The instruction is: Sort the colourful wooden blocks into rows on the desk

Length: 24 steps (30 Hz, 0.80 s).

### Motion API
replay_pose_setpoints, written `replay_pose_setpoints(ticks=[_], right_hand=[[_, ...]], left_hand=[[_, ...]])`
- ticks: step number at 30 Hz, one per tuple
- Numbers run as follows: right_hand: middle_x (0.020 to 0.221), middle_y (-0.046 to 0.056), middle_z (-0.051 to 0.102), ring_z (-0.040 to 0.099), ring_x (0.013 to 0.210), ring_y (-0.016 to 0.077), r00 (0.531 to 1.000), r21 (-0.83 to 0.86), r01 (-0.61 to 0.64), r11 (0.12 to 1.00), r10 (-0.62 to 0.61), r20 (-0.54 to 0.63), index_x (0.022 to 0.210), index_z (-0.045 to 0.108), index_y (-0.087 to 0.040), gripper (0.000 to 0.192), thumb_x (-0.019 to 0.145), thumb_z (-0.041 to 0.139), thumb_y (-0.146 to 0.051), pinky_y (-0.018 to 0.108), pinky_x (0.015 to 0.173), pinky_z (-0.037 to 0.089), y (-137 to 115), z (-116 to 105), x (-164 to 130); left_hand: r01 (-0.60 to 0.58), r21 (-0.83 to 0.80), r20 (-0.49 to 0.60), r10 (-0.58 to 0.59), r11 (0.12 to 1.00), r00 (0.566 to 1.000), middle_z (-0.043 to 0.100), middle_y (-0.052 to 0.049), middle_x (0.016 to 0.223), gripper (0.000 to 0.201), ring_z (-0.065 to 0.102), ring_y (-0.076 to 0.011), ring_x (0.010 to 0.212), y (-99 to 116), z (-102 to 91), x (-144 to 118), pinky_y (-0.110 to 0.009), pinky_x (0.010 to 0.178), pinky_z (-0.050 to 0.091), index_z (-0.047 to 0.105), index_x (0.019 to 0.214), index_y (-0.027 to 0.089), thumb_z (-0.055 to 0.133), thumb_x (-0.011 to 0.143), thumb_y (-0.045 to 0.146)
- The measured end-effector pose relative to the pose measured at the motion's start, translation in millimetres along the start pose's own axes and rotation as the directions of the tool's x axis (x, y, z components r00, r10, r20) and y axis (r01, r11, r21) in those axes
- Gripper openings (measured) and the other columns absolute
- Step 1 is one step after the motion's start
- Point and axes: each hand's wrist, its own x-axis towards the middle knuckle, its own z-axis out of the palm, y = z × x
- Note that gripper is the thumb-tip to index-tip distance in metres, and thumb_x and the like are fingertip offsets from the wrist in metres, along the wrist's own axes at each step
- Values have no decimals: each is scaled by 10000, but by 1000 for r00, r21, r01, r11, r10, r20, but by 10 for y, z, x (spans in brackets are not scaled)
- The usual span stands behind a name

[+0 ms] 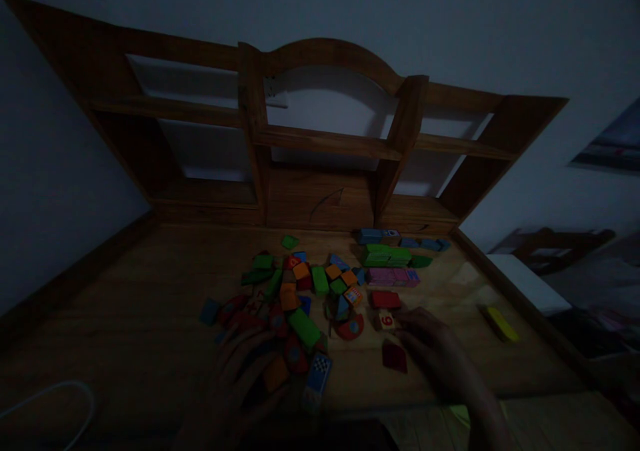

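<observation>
My left hand lies over the near left of a loose pile of toy blocks, fingers spread, close to an orange block. My right hand has its fingertips closed at the right side of a small wooden number block with a red 9 or 6 on it. Just behind that block is a red block, and a dark red block lies nearer to me. Between the hands are a green block, a red half-round block and a blue checkered block.
Sorted rows stand at the right: blue blocks, green blocks and pink blocks. A yellow object lies near the right edge. A wooden shelf backs the table, and a white cable curls at left. The room is dim.
</observation>
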Motion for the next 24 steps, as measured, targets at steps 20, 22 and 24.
replay_pose_setpoints(ticks=[20, 22, 24], right_hand=[[978, 80, 734, 687, 784, 197, 951, -78, -10, 997, -15, -308, 1098, 738, -217, 260, 964, 587, -381, 294, 677, 564, -128, -82, -223], [995, 73, 725, 685, 754, 180, 960, -130, 45, 990, -79, -268, 1101, 736, -237, 233, 970, 583, -353, 280, 666, 569, -284, 0, -240], [1069, 81, 714, 717, 844, 186, 981, -171, 103, 980, -129, -146, 1127, 731, -252, 233, 984, 549, -285, 275, 728, 590, -449, 166, -205]], left_hand=[[-8, 17, -20, 8, 1000, 1000, 633, -78, 1306, 461, 555, -283, 1242, 42, -46, 20, -523, 1080, 457, 600, 1227, 259, 757, 813, 389], [-11, 18, -19, 11, 1000, 1000, 627, -86, 1311, 474, 541, -287, 1258, 54, -60, 47, -514, 1065, 466, 593, 1234, 250, 758, 814, 394], [-42, 18, -41, 43, 999, 998, 635, -82, 1296, 430, 541, -285, 1252, 61, -74, 84, -506, 1062, 459, 605, 1199, 245, 754, 813, 363]])
